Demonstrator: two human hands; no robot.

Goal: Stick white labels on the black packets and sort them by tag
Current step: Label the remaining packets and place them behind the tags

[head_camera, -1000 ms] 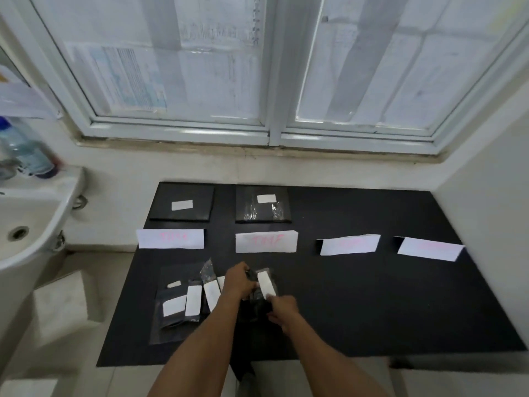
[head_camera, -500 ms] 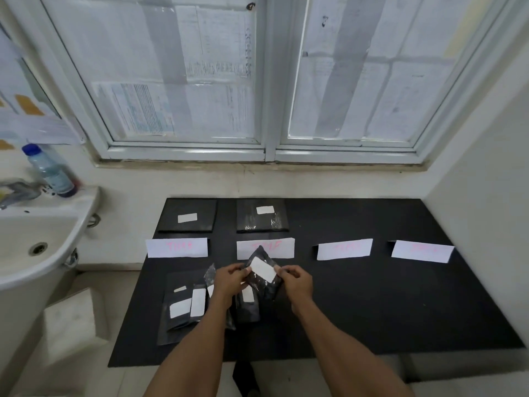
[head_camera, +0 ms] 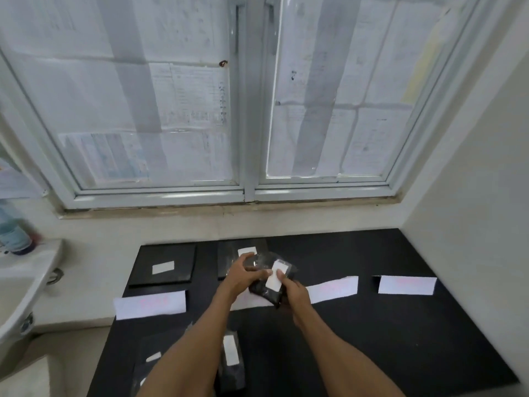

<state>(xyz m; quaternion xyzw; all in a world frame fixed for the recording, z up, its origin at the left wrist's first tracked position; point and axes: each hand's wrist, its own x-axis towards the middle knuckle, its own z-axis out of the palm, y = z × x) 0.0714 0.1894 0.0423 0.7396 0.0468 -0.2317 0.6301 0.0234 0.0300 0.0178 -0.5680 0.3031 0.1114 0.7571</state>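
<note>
A black packet (head_camera: 267,292) with a white label (head_camera: 275,277) on it is held above the black table (head_camera: 386,333), between my left hand (head_camera: 240,275) and my right hand (head_camera: 294,290). My right thumb presses on the label. Behind my hands lies a labelled packet (head_camera: 229,255), and further left another labelled packet (head_camera: 164,266). White paper tags lie in a row: the left tag (head_camera: 150,305), a middle-right tag (head_camera: 333,289) and the far-right tag (head_camera: 406,285). One tag is hidden under my hands. More labelled packets (head_camera: 232,356) lie near me, partly hidden by my left arm.
A white sink (head_camera: 25,285) stands at the left with a blue bottle (head_camera: 13,233) on its rim. A window (head_camera: 249,110) covered with papers fills the wall behind the table. A white wall (head_camera: 472,196) bounds the right side.
Both hands have carried the labelled packet up and away from me, from the near pile toward the back row. The camera has tilted upward.
</note>
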